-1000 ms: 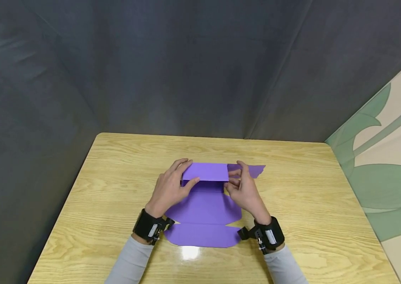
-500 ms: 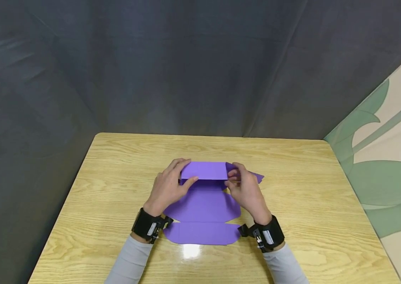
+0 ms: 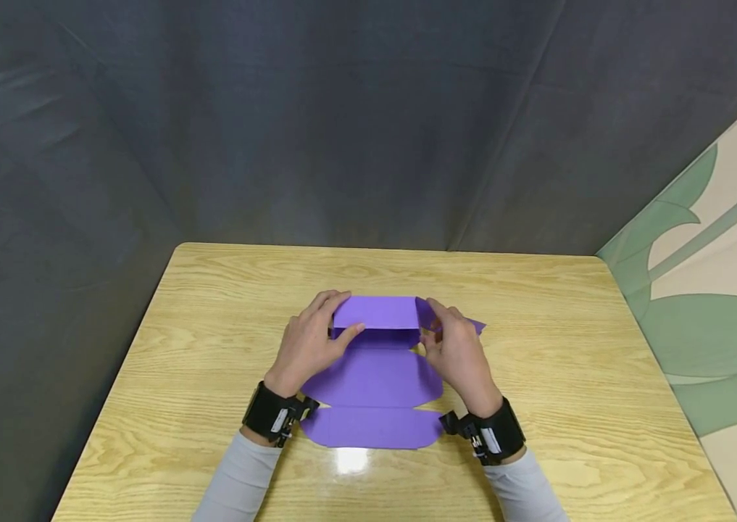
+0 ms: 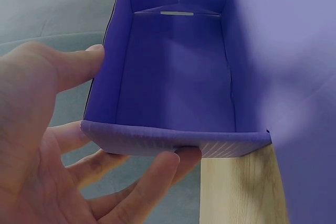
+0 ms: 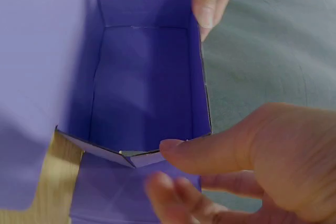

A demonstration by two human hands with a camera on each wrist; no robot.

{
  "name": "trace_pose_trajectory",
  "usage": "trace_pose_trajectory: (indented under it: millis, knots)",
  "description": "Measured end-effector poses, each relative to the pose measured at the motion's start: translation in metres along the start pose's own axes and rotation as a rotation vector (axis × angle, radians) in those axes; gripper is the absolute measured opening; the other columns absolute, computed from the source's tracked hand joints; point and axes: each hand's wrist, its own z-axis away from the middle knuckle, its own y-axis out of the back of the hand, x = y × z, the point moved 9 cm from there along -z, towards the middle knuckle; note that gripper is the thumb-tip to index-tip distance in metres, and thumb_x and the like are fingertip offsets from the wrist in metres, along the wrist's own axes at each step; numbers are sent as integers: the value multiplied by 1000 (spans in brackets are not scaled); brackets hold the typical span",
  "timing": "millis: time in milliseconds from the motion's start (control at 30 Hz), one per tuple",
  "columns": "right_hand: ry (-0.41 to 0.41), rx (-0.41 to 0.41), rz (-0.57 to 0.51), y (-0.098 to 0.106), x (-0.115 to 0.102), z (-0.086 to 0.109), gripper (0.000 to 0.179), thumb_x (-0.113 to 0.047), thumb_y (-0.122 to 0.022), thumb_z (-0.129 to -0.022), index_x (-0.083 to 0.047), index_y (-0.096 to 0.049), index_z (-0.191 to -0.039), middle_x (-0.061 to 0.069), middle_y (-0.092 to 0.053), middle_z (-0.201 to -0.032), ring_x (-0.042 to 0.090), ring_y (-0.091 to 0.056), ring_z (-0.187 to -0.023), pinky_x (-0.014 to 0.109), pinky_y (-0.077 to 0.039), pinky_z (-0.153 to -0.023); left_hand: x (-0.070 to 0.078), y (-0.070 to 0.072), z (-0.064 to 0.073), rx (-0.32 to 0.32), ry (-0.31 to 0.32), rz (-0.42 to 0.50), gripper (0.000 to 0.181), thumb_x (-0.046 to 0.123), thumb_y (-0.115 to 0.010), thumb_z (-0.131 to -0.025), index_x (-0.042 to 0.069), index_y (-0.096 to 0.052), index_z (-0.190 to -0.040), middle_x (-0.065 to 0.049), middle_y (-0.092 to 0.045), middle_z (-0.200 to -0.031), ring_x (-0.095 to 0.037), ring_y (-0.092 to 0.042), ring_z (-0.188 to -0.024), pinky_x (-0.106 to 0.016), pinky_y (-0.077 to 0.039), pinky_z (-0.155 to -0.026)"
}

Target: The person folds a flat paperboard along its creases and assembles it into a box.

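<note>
A partly folded purple cardboard box [image 3: 376,313] rests on its side on the table, its open face toward me. Its lid panel [image 3: 371,380] lies flat in front. My left hand [image 3: 306,341] holds the left end, thumb over the upper wall's edge and fingers spread along the outside. At the right end, my right hand [image 3: 462,355] has its thumb on the rim of the short inner flaps [image 5: 144,159], which meet at an angle. Its other fingers reach toward the long outer side flap [image 5: 113,187], which sticks out to the right. That end wall stands partly folded.
The wooden table [image 3: 577,362] extends around the box on all sides. A dark curtain [image 3: 342,130] hangs behind its far edge, and a patterned light cloth [image 3: 720,348] is at the right.
The right outer flap has swung up from lying outward and now angles beside the end wall. My right fingers have drawn back out from the box end. The left hand keeps its hold.
</note>
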Motion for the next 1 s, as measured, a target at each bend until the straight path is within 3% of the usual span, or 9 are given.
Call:
trace_pose_trajectory:
  millis: [100,233,333,467,600,667,767,867,1000]
  knots:
    - [9,67,121,5,-4,2,64,6,-81,-84,2,-63,-145,21,-57,-100,26,-59,-71,37,-52,-54,0,0,0,3,3,1,65,53,-71,-100,17,-59,-152,-7,-61,-150,-28,-70,-122,-47,-61,-90]
    - [45,158,248,13,-8,4,59,2,-85,-81,-6,-72,-138,23,-49,-112,33,-54,-79,43,-52,-50,-1,0,-1,4,3,1,65,54,-71,-100,16,-59,-152,-7,-61,-150,-27,-71,-120,-46,-62,-89]
    - [101,186,342,14,-11,4,59,-5,-90,-81,-8,-74,-137,27,-54,-119,41,-51,-90,46,-52,-64,-1,0,-1,9,4,7,65,54,-71,-100,16,-60,-152,-7,-62,-149,-27,-71,-119,-46,-62,-88]
    - [129,169,416,12,-12,4,58,-11,-89,-83,-12,-73,-139,24,-65,-115,47,-51,-99,53,-41,-75,-2,1,-1,14,10,24,66,53,-73,-99,15,-60,-151,-7,-63,-147,-25,-71,-116,-45,-61,-88]
    - [139,166,417,11,-12,4,53,2,-77,-86,-14,-74,-137,17,-68,-101,46,-58,-96,59,-41,-79,-3,1,0,13,17,34,67,53,-74,-98,14,-60,-151,-7,-63,-147,-23,-70,-110,-43,-60,-86]
    - [163,172,405,12,-13,3,53,8,-70,-86,-12,-76,-134,15,-69,-92,41,-63,-83,59,-46,-77,-3,0,1,11,18,38,67,53,-74,-98,14,-60,-151,-7,-63,-147,-22,-70,-108,-42,-60,-86]
    - [175,168,370,13,-13,4,56,14,-65,-83,-8,-76,-133,15,-67,-82,31,-58,-59,51,-50,-63,-2,-1,0,4,13,42,67,53,-74,-99,13,-60,-151,-7,-63,-146,-22,-69,-106,-41,-60,-85]
    - [127,144,335,15,-8,7,58,14,-66,-83,-8,-74,-136,14,-65,-81,24,-51,-53,43,-47,-48,1,-4,-2,-9,5,44,67,53,-73,-99,13,-60,-151,-7,-63,-147,-23,-70,-111,-43,-60,-88]
    - [48,111,296,18,-1,12,57,11,-67,-87,-8,-71,-140,11,-65,-83,21,-50,-55,39,-46,-43,3,-7,-4,-30,1,44,66,53,-73,-99,15,-60,-152,-7,-62,-148,-26,-70,-119,-45,-60,-93]
